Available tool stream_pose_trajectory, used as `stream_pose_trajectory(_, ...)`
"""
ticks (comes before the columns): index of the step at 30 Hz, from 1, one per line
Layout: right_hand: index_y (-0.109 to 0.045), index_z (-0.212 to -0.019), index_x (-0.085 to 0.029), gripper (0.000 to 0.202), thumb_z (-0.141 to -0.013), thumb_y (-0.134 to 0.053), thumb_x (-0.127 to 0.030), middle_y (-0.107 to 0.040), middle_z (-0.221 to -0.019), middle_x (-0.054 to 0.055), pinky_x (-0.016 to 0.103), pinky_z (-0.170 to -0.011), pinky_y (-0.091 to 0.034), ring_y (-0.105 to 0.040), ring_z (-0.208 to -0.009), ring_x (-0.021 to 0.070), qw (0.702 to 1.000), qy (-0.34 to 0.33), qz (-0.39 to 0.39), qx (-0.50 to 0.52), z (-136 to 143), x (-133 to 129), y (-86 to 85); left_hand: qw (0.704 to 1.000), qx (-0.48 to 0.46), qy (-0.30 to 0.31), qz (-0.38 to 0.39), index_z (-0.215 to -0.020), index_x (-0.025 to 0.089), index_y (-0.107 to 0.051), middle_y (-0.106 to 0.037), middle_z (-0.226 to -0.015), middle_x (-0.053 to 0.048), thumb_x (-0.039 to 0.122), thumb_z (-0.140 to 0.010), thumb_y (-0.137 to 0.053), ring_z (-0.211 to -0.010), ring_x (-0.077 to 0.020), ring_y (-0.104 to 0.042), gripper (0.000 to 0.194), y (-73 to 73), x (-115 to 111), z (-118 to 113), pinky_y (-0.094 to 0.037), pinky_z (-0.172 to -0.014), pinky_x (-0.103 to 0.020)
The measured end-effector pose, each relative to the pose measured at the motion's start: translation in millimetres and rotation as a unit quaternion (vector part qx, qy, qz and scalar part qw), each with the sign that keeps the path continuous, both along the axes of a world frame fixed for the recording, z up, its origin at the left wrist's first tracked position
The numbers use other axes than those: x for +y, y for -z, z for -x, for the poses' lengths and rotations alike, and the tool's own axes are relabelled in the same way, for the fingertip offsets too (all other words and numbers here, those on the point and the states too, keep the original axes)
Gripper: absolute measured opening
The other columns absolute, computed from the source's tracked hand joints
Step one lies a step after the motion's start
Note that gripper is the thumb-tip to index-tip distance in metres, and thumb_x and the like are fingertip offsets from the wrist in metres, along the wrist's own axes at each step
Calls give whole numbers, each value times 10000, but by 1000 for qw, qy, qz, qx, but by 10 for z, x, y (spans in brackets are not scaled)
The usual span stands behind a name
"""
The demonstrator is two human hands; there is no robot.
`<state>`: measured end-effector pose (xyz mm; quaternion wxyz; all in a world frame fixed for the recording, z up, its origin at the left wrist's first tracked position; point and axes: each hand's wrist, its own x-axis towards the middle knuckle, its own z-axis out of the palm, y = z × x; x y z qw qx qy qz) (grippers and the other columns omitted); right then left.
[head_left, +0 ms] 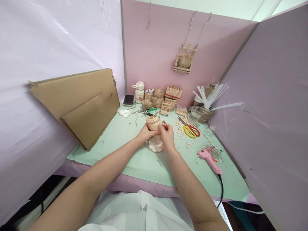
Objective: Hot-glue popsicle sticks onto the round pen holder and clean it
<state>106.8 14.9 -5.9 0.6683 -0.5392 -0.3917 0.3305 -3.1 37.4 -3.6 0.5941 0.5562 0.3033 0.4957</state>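
Note:
A small cup made of pointed wooden sticks (153,121) stands upright above a round white base (156,146) at the middle of the table. My left hand (145,134) is closed round the cup's left side and front. On its right side, my right hand (166,133) has thumb and fingertips pinched together close to the cup's wall. Whatever lies between those fingertips is too small to make out. Behind the cup lie green-handled pliers (152,111). Cut wooden sticks (179,125) and scissors with yellow and red handles (191,131) are to the right.
A pink glue gun (209,159) with a black cord lies at right. Cardboard sheets (81,106) lean at left. Twine balls (146,104), a phone (128,99), a white bottle (139,92), a plastic cup of water (196,114) and white glue sticks (211,96) line the back.

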Motion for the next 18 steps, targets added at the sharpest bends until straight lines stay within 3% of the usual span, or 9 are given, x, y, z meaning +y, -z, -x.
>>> stream_pose_trajectory(8, -523, -862, -191, 344, -671, -631, -456, -574, -893, 25, 269, -742, -409, -517, -856, 160, 1000, -13, 3, -17, 6, -29, -19, 999, 34, -10, -29, -1185, 141, -511, -616, -1185, -144, 319, -530, -832, -1084, -286, -582, 750, 19, 23, 27, -463, -934, -416)
stream_pose_trajectory(12, -506, -849, -203, 300, -704, -598, -449, -545, -840, -7, 259, -703, -409, -518, -803, 146, 998, -27, 8, 48, -9, -87, -98, 998, 37, -22, -41, -1207, 139, -492, -603, -1201, -150, 300, -502, -843, -1110, -291, -564, 804, -7, 40, 44, -448, -954, -439)
stream_pose_trajectory(18, -487, -756, -210, 260, -719, -576, -452, -483, -757, -42, 245, -709, -380, -469, -758, 126, 997, 19, 8, 74, -128, -112, -154, 997, 48, -22, -51, -1205, 138, -477, -598, -1196, -147, 294, -504, -837, -1096, -277, -569, 802, -20, 83, 114, -449, -950, -447)
